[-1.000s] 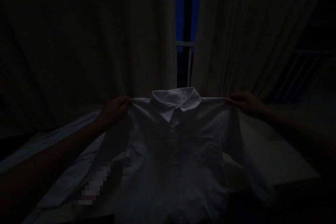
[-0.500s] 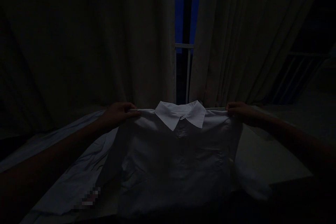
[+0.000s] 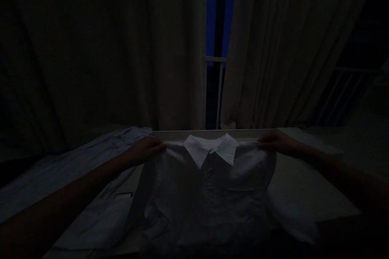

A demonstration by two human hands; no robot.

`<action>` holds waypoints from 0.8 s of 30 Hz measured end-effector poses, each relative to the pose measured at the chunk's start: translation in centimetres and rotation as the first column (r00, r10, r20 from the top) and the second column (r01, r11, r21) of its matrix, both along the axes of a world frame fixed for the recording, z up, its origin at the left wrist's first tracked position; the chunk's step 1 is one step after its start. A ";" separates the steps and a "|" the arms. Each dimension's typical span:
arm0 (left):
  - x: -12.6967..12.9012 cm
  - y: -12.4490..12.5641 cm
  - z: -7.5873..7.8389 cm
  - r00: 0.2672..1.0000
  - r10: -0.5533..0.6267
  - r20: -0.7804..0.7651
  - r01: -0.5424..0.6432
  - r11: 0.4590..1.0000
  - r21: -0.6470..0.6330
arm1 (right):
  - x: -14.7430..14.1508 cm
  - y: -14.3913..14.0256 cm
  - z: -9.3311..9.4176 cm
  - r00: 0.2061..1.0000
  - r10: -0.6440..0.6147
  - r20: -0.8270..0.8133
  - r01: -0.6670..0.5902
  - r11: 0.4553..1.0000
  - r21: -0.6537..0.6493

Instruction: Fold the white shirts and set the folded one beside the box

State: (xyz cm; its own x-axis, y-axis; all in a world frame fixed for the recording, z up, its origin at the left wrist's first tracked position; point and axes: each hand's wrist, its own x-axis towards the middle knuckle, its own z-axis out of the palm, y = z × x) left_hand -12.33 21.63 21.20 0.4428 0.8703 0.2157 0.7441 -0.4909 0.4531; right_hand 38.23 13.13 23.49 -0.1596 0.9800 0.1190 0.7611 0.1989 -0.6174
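Note:
A white collared shirt (image 3: 209, 198) is stretched out in front of me, its collar at the top and its front facing me. My left hand (image 3: 148, 147) pinches the shirt at the left shoulder. At the opposite shoulder, my right hand (image 3: 272, 141) is closed on the cloth. Between both hands the shoulder line is pulled nearly straight. One sleeve hangs down at the right side. The lower part of the shirt fades into darkness.
Other pale cloth (image 3: 91, 162) lies spread on the left. A light flat surface (image 3: 313, 186) extends beneath and to the right. Long curtains (image 3: 176, 48) hang behind, with a gap showing a white railing (image 3: 215, 59) and blue light. The room is very dark.
Both hands and the shirt sit lower in the view, and the hands are slightly closer together. More of the surface's far edge shows behind the collar.

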 end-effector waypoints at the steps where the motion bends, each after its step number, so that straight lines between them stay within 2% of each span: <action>1: 0.0 0.1 -0.2 0.999 -0.017 -0.041 0.018 1.000 0.020 | -0.2 0.1 -0.1 1.000 0.025 -0.006 -0.025 0.999 -0.019; 3: -0.1 0.3 -0.1 0.996 -0.041 -0.079 0.047 0.996 0.074 | -0.6 0.1 0.0 0.998 0.045 -0.033 -0.047 0.998 -0.044; 4: -0.2 0.2 0.2 0.996 -0.038 -0.076 0.046 0.993 0.107 | -0.7 0.1 0.1 0.999 0.025 -0.041 -0.026 1.000 -0.015; 6: -0.5 0.1 0.8 0.999 0.015 -0.028 -0.009 0.980 0.198 | -0.8 0.0 0.4 0.998 -0.046 -0.040 0.049 0.994 0.097; 8: -0.8 -0.2 0.7 0.994 0.094 0.056 -0.106 0.947 0.302 | -0.8 0.1 0.2 0.991 -0.131 -0.014 0.130 0.958 0.255; 9: -0.9 -0.2 0.3 0.990 0.117 0.081 -0.138 0.929 0.342 | -0.8 0.2 -0.1 0.988 -0.153 0.016 0.140 0.937 0.321; 11: -1.0 -0.1 -1.2 0.992 0.109 0.064 -0.125 0.918 0.377 | -0.9 0.9 -1.2 0.985 -0.136 0.104 0.084 0.912 0.401; 13: -0.9 0.3 -3.0 0.995 0.093 0.021 -0.094 0.928 0.361 | -1.2 1.7 -2.6 0.979 -0.095 0.182 0.007 0.900 0.435; 15: -0.9 0.8 -4.4 0.987 0.153 0.046 -0.159 0.927 0.340 | -1.4 2.4 -3.8 0.973 -0.109 0.205 -0.001 0.880 0.474; 18: -0.9 1.6 -5.2 0.958 0.273 0.083 -0.286 0.913 0.292 | -1.5 3.0 -5.3 0.976 -0.099 0.192 -0.002 0.885 0.466; 21: -0.9 2.4 -5.7 0.966 0.255 0.047 -0.259 0.930 0.261 | -0.9 3.3 -6.8 0.994 0.001 0.113 -0.042 0.934 0.356; 24: -0.5 3.9 -7.3 0.974 0.226 0.021 -0.225 0.947 0.229 | -0.2 4.6 -8.7 0.999 0.015 0.041 -0.026 0.962 0.273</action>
State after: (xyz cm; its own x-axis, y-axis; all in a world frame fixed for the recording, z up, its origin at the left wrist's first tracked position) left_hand -12.84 25.56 13.86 0.2425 0.8752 0.4185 0.8495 -0.3999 0.3442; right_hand 38.08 17.78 14.80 -0.1889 0.9073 0.3758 0.7769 0.3721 -0.5080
